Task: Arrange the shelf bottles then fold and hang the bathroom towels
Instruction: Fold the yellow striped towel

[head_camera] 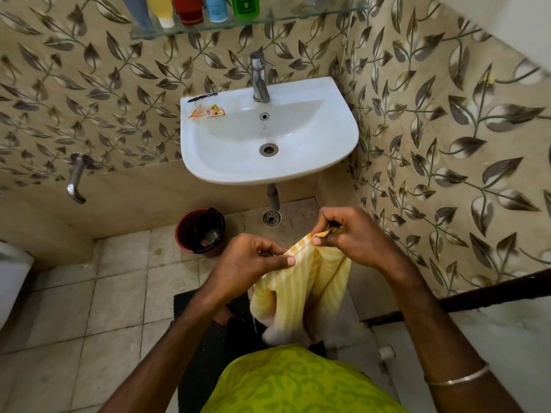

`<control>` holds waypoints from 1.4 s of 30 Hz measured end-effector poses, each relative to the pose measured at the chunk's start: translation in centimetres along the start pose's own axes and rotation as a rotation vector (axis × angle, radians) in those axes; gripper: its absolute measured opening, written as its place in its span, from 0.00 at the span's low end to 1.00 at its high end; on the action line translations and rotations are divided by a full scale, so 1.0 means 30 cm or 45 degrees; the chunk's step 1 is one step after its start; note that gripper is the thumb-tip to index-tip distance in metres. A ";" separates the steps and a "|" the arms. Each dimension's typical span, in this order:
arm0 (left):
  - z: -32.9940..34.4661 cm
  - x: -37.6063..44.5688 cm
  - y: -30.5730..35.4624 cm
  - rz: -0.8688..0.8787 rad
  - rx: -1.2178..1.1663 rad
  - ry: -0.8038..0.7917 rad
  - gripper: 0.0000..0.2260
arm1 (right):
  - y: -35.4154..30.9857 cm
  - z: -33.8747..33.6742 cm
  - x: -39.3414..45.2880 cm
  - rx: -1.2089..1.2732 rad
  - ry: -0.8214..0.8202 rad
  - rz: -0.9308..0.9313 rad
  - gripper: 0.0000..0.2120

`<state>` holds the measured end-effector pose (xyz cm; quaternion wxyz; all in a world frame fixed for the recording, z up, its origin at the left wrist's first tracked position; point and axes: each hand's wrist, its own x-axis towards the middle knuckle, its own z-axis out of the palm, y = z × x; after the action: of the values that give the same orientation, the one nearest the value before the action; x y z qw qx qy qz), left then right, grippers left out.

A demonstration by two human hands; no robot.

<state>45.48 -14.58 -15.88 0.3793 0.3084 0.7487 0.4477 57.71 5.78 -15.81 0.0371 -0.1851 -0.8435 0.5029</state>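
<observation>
A yellow and white striped towel (301, 293) hangs in front of my body, below the sink. My left hand (253, 260) pinches its top edge on the left. My right hand (351, 236) pinches the same edge at a corner on the right, a little higher. The rest of the cloth droops in loose folds towards my waist. Several bottles (190, 8) stand in a row on the glass shelf (268, 20) at the top of the view; they are grey, yellow, red, blue and green, and their tops are cut off by the frame.
A white sink (334, 138) with a steel tap (259, 79) juts from the leaf-patterned wall. A sachet (207, 111) and a black pen (202, 97) lie on its left rim. A red bin (185, 231) sits on the tiled floor, a wall spout (76, 177) at left.
</observation>
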 end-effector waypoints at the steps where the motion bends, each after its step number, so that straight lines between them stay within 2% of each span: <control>1: -0.001 0.001 0.000 -0.002 0.002 0.000 0.07 | 0.002 -0.003 0.001 -0.010 0.029 0.011 0.08; 5: 0.004 0.001 -0.002 0.001 0.031 0.009 0.06 | 0.021 -0.010 0.004 -0.097 0.122 0.036 0.08; 9: 0.015 -0.001 0.001 0.048 0.036 0.033 0.04 | 0.029 -0.010 -0.002 -0.086 0.073 0.029 0.13; 11: 0.016 0.002 0.000 0.067 0.035 0.032 0.04 | 0.027 -0.012 -0.010 0.025 0.006 0.009 0.12; 16: 0.018 0.009 -0.001 0.125 0.078 -0.003 0.05 | -0.003 0.029 -0.030 0.229 -0.312 -0.086 0.08; 19: 0.015 0.013 0.000 0.159 0.092 -0.032 0.05 | -0.010 0.060 -0.031 0.303 -0.359 -0.105 0.06; 27: 0.016 0.005 -0.002 0.051 0.075 -0.054 0.08 | -0.016 0.031 -0.013 0.202 -0.305 -0.040 0.10; 38: 0.011 0.005 -0.009 0.002 0.140 -0.026 0.07 | 0.050 -0.013 -0.005 0.018 -0.002 0.052 0.11; 42: 0.015 0.007 -0.003 0.012 0.125 -0.012 0.05 | 0.061 -0.006 -0.009 0.008 0.009 0.051 0.09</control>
<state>45.72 -14.25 -16.16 0.3652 0.3324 0.7664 0.4109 58.52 6.62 -17.27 0.0306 -0.2036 -0.8379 0.5055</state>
